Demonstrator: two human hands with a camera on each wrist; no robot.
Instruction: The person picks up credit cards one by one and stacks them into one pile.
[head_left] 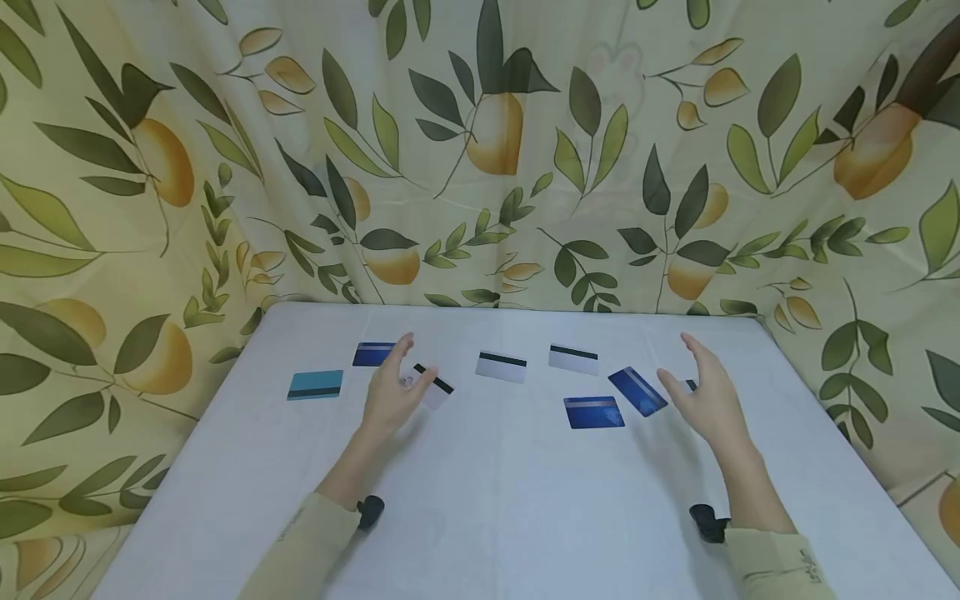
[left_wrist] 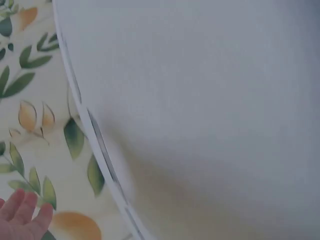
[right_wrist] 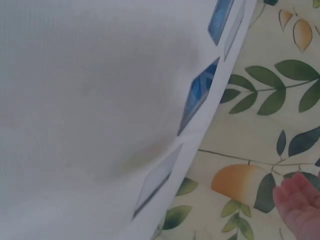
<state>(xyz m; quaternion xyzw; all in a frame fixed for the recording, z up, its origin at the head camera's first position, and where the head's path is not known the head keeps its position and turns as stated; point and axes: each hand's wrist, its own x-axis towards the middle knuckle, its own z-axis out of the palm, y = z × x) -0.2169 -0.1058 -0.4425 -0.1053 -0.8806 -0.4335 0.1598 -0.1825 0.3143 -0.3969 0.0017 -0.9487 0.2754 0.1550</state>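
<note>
My left hand (head_left: pixel 390 393) is held over the table with its fingers extended and nothing in them. In the head view it overlaps part of a dark blue card (head_left: pixel 369 356) and a white card with a black stripe (head_left: pixel 437 395). A teal card (head_left: pixel 315 386) lies to its left. My right hand (head_left: pixel 708 400), also empty, hovers with thumb and fingers apart, mostly covering another card (head_left: pixel 692 385). Left of it lie a tilted blue card (head_left: pixel 637 392) and a second blue card (head_left: pixel 594 413). Fingers also show at the lower corners of both wrist views.
Two white striped cards, one near the middle (head_left: pixel 501 368) and one further right (head_left: pixel 573 360), lie towards the back of the white table (head_left: pixel 487 500). A curtain (head_left: pixel 480 208) printed with fruit and leaves hangs behind the table and along its sides.
</note>
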